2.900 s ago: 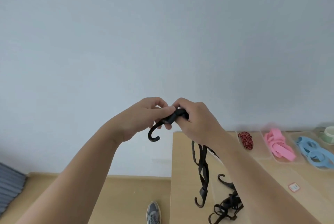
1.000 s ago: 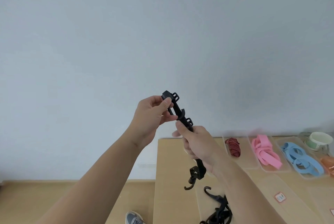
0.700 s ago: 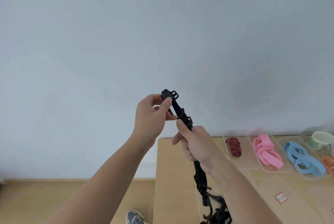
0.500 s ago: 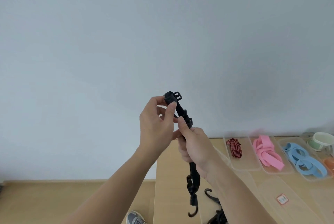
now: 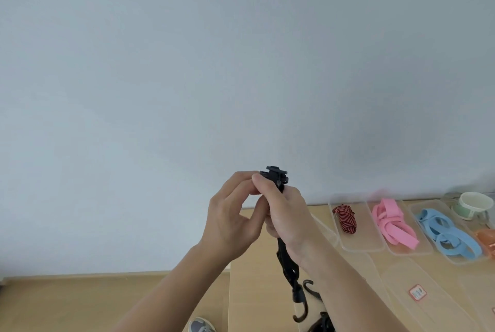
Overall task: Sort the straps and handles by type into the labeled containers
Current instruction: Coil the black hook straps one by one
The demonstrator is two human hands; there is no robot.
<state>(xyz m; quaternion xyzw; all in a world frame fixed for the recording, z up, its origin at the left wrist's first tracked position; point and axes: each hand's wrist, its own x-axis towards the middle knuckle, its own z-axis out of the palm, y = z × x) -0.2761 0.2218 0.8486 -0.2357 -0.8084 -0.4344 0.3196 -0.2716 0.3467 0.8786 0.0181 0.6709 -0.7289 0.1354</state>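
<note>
1. Item: black elastic strap with plastic fittings (image 5: pixel 288 270), held in the air above the near-left corner of the pale wooden table (image 5: pixel 254 291). Its black adjuster buckle (image 5: pixel 276 177) tops the hands at 12 o'clock, and its curved end hook (image 5: pixel 300 315) dangles at 6 o'clock.
2. Right hand (image 5: pixel 286 219): closed round the strap just under the buckle.
3. Left hand (image 5: pixel 230 221): fingers curled, tips seemingly pinching the buckle's 9 o'clock side. The right hand partly hides the contact.
4. Hazard: the hook hangs just beside a heap of black hooked straps (image 5: pixel 322 325). A swing could snag it there and drag the heap along.
5. Hazard: the strap is elastic. If either grip slips while it is pulled taut, the buckle may snap back at the fingers.
6. Hazard: misfiling. At 3 o'clock lie clear plastic containers (image 5: pixel 359 247) holding a red-and-black striped strap (image 5: pixel 345 219), pink flat bands (image 5: pixel 393 224) and blue loops (image 5: pixel 442 232). Their labels are unreadable from here.
7. Change: half a second earlier a length of strap showed between the hands. Now the right hand has climbed to the buckle and the hands touch.
</note>
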